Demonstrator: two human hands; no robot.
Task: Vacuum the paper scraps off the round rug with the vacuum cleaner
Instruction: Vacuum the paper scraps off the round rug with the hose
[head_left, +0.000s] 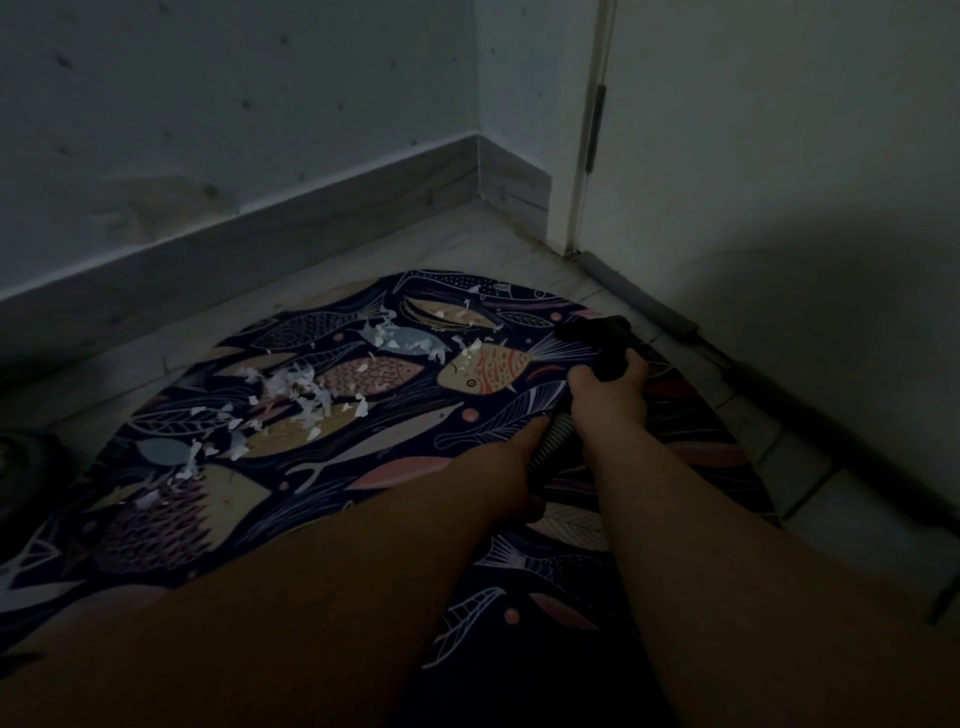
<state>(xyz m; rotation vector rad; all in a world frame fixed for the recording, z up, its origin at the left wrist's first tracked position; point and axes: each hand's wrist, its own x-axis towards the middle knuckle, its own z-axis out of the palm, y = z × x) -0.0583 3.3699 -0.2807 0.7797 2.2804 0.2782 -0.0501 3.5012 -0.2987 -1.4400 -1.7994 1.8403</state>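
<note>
**Scraps all still down – vac barely started**

Progress: v. little shows as done. Rug (395, 447) still carries a wide band of white scraps (291, 389) across its left and middle, running from the far edge towards the near-left. The right side of the rug, where the hands are, looks free of them, but whether that part was cleaned or never littered I can't tell. Judging by this, nearly the whole job is left.

Hands: right hand (610, 387) is closed round the black nozzle (597, 332), which sits low over the rug's far-right edge, well apart from the main litter. Left hand (519, 457) is just behind it, fingers seemingly wrapped round the ribbed hose (558, 434); light is poor, so that grip is less sure.

Counts: 1 rug, 1 nozzle, 1 hose, 2 hands. Scraps: too many and too small to count, dozens at least, in approx. 3 loose clusters plus strays by the orange fish.

Next, prob.: swing the nozzle left into the nearest cluster.

Dark round thing at far left edge (21, 467): can't tell what.
</note>
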